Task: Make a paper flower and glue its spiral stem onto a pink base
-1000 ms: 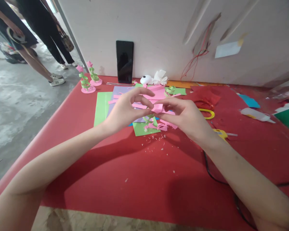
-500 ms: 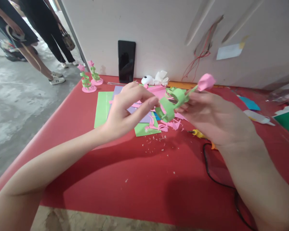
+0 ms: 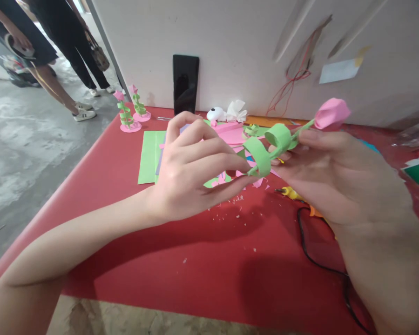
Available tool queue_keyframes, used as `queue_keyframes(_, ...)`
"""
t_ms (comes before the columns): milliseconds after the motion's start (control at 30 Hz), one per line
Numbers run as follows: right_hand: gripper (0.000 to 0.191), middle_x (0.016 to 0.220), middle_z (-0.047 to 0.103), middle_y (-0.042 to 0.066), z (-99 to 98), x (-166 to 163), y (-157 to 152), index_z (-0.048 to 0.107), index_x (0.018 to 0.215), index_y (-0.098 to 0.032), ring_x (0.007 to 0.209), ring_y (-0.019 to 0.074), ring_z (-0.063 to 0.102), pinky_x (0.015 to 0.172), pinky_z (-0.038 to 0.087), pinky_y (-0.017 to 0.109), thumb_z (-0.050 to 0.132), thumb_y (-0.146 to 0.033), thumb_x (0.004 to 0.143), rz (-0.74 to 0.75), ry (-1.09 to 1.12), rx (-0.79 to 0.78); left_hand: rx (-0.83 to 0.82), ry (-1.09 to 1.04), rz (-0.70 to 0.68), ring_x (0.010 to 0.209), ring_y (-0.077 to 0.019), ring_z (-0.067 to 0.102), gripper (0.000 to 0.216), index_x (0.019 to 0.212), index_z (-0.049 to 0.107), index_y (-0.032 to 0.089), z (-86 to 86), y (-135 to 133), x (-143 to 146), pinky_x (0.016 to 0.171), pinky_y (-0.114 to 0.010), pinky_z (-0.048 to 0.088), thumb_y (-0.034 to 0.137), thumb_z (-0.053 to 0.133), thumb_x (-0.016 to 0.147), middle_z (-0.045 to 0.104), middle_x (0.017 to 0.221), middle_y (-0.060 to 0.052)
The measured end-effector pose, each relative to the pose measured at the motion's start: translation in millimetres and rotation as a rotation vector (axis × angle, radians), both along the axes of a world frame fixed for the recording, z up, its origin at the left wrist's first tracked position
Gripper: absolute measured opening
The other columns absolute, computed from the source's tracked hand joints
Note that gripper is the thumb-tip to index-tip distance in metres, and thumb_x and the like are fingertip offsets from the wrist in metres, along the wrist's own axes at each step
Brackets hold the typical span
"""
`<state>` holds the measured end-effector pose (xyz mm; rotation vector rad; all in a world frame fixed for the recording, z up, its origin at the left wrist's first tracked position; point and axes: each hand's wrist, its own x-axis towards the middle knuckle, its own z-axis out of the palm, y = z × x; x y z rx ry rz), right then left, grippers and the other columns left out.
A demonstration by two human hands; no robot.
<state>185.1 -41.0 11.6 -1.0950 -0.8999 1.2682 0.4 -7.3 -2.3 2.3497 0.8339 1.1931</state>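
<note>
A paper flower with a pink bud and a green stem with curled leaves [image 3: 261, 156] is held up above the table, tilted with the bud to the upper right. My right hand [image 3: 328, 172] pinches the stem just below the bud between thumb and fingers. At the lower end, my left hand [image 3: 195, 172] has thumb and index finger closed on the stem tip. Beneath the hands lie pink paper scraps [image 3: 230, 130] and green sheets [image 3: 148, 158], partly covered by my left hand.
Two finished-looking paper flowers [image 3: 125, 116] stand on pink discs at the table's back left. A black phone [image 3: 185, 83] leans on the wall. A yellow-tipped tool [image 3: 289, 192] with a black cord [image 3: 303, 242] lies on the right. Two people stand at the upper left.
My left hand has moved right and closed on the lower stem end. My right hand has shifted right and nearer with the flower, which now shows more from the side.
</note>
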Motion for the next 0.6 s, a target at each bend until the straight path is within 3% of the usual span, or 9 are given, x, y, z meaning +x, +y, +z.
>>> queue_keyframes(267,0.019,0.074,0.036,0.001,4.1,-11.7,-2.8,0.043,0.063,-0.016,0.07,0.0057,0.04,0.065,0.044,0.018,0.062,-0.019,0.065,-0.154,-0.084,-0.012,0.003,0.011,-0.004,0.083,-0.021,0.059,0.019,0.061,0.06,0.026,0.2,2.0,-1.3,0.1,-0.057,0.035,0.039,0.063,0.075,0.057,0.059,0.001)
queue_keyframes(433,0.028,0.074,0.035,0.001,1.9,-11.1,-3.9,0.034,0.063,-0.015,0.069,0.0066,0.038,0.064,0.04,0.023,0.06,-0.024,0.067,-0.088,-0.138,0.019,0.008,0.075,-0.018,0.081,-0.0207,0.059,0.017,0.058,0.059,0.025,-1.6,2.5,-4.1,0.093,-0.058,0.042,0.031,0.063,0.074,0.057,0.059,0.001)
queue_keyframes(600,0.022,0.077,0.041,0.002,-3.3,-10.2,-4.2,0.042,0.064,-0.017,0.073,0.0071,0.042,0.07,0.043,0.021,0.058,-0.026,0.075,-0.095,-0.183,0.003,-0.007,0.122,-0.009,0.076,-0.0197,0.059,0.026,0.051,0.051,0.022,3.4,1.4,-2.7,0.097,-0.06,0.039,0.029,0.06,0.074,0.053,0.053,0.001)
